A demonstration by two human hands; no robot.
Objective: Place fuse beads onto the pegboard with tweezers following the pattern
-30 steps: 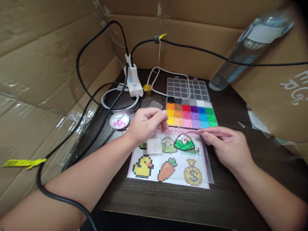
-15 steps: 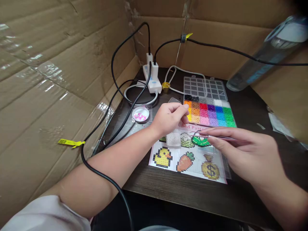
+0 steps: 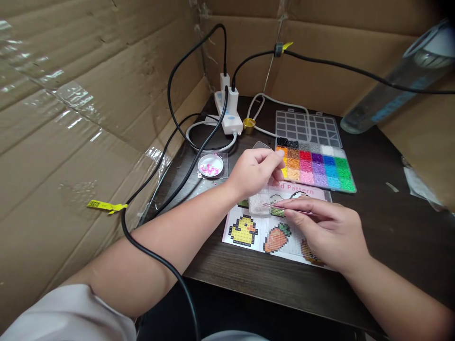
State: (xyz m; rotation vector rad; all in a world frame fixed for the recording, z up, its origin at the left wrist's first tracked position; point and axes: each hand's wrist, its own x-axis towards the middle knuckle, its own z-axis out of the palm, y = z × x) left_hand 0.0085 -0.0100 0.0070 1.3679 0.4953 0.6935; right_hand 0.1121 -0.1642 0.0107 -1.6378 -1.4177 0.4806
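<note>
My left hand [image 3: 254,171] pinches the top of a small clear container of white beads [image 3: 259,202] that rests on the bead pattern sheet [image 3: 249,232]. My right hand [image 3: 329,232] grips thin tweezers [image 3: 284,208], whose tips point left and reach the rim of the white-bead container. The sheet shows a yellow duck [image 3: 243,229], a carrot [image 3: 277,237] and other figures under a clear pegboard; my right hand hides the money bag figure in part. Behind the sheet lies the open bead box [image 3: 314,166] with many coloured compartments.
A small round dish of pink beads [image 3: 210,166] sits left of my left hand. A white power strip [image 3: 229,113] with black and white cables [image 3: 177,142] and a gold cap [image 3: 249,125] stand at the back. A clear water bottle [image 3: 391,90] leans at right. Cardboard walls [image 3: 88,94] surround the dark table [image 3: 391,227].
My right hand moved left and down with the tweezers, bringing the tips to the white-bead container. The view shifted right and then steadied. My left hand kept its hold.
</note>
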